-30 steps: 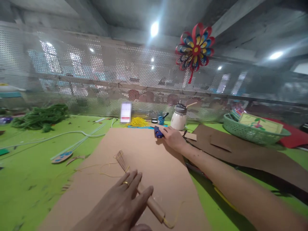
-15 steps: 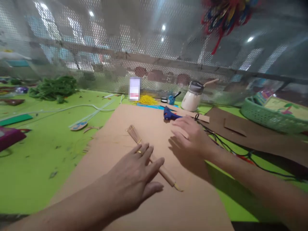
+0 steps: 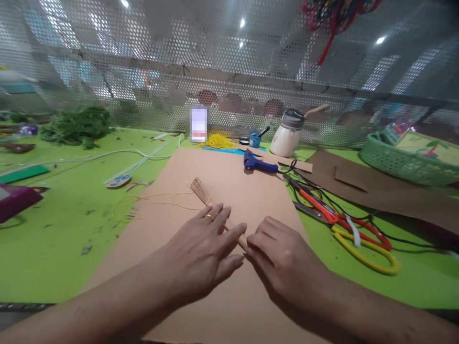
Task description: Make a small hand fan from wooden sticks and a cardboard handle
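A small wooden stick with a fan of thin brown rods [image 3: 200,191] lies slantwise on a tan board [image 3: 247,196]. Yellow thread binds the fan, and loose yellow thread [image 3: 163,200] trails to its left. My left hand [image 3: 199,248], wearing a ring, rests flat over the middle of the stick with its fingers stretched out. Lower down, my right hand [image 3: 287,255] has its fingers closed around the handle end, which it hides. Beyond both hands a blue glue gun [image 3: 261,164] lies on the board.
Red-handled and yellow-handled scissors [image 3: 344,224] lie right of the board among black cords. Farther back are a white jar [image 3: 287,138], a blue paint pot [image 3: 254,140] and yellow strands [image 3: 218,141]. A green basket [image 3: 405,162] stands right; green strands [image 3: 75,124] lie left.
My right hand has come back from beside the glue gun to the stick's lower end and closed on it. The left hand stays on the stick. The scissors have come into view.
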### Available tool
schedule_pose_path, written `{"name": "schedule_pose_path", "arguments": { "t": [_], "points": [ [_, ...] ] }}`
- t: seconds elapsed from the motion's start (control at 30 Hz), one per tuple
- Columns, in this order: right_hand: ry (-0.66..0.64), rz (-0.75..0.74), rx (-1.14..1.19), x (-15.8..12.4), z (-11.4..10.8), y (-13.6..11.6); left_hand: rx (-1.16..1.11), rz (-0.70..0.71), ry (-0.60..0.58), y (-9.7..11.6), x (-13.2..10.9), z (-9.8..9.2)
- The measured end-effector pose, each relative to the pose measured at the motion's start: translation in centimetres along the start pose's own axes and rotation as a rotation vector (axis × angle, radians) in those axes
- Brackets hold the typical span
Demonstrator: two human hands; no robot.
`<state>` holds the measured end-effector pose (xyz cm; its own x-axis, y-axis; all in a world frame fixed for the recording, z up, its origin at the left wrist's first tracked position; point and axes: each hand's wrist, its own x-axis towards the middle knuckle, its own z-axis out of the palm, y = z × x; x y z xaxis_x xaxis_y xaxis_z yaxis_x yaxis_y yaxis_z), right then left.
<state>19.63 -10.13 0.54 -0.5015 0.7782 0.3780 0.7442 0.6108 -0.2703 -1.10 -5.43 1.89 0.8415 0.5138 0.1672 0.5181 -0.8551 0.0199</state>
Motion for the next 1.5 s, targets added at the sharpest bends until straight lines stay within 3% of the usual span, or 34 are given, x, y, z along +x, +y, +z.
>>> {"name": "schedule_pose_path", "arguments": {
  "t": [0.2,0.33,0.63,1.1,1.33,1.5],
  "points": [
    [0.017,0.026,0.005,-0.5,0.4,-0.2,-0.123,0.02,0.098,-1.0,-0.1,-1.3],
    [0.039,0.032,0.023,-0.7,1.0,-0.1,-0.164,0.033,0.079,-1.7,-0.3,-1.7],
    [0.076,0.036,0.06,-0.8,1.1,0.1,-0.178,-0.055,0.097,-2.2,-0.4,-1.2],
    [0.068,0.053,0.025,-1.3,1.1,0.0,-0.104,0.069,0.165,-3.1,-0.2,-0.6],
    [-0.04,0.065,-0.042,-0.6,-0.2,-0.3,-0.096,0.064,0.179,-3.1,-0.2,-0.4],
    [-0.001,0.013,-0.07,-0.6,0.1,-0.3,-0.1,0.07,0.182,-3.0,-0.2,-0.4]
  ]
}}
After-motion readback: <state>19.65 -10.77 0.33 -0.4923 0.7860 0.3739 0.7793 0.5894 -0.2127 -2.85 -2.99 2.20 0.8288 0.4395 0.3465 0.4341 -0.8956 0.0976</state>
